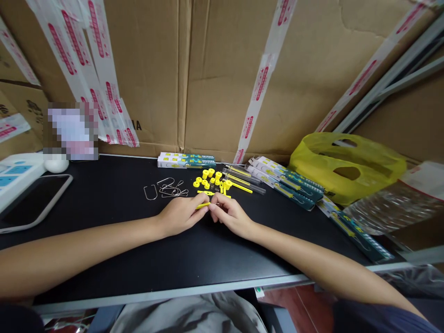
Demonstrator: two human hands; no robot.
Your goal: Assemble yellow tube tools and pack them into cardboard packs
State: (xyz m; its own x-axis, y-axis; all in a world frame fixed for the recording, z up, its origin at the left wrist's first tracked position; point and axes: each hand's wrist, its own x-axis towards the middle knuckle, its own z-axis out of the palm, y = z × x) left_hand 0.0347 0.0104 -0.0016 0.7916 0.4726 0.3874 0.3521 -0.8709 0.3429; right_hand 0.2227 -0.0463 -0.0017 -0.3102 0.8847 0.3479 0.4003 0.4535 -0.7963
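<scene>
My left hand [183, 213] pinches a thin yellow plastic rod [202, 206] between thumb and fingers, just above the black tabletop. Fingertips of my right hand [233, 216] meet the rod's right end, where a thin metal bit shows; its exact shape is too small to make out. Right behind the hands lies a cluster of yellow plastic spools and caps [208, 175], with small dark springs [217, 188] among them. Bent wire hooks [170, 188] lie in a loose heap behind my left hand. Clear tubes with yellow rods [243, 178] rest to the right of the spools.
Printed narrow boxes [186, 160] lie at the back, and more boxes [286, 180] at the right. A yellow plastic bag [374, 157] stands beside them. On the left are a phone [33, 203] and a white power strip [17, 171]. Large taped cartons [222, 69] wall the back.
</scene>
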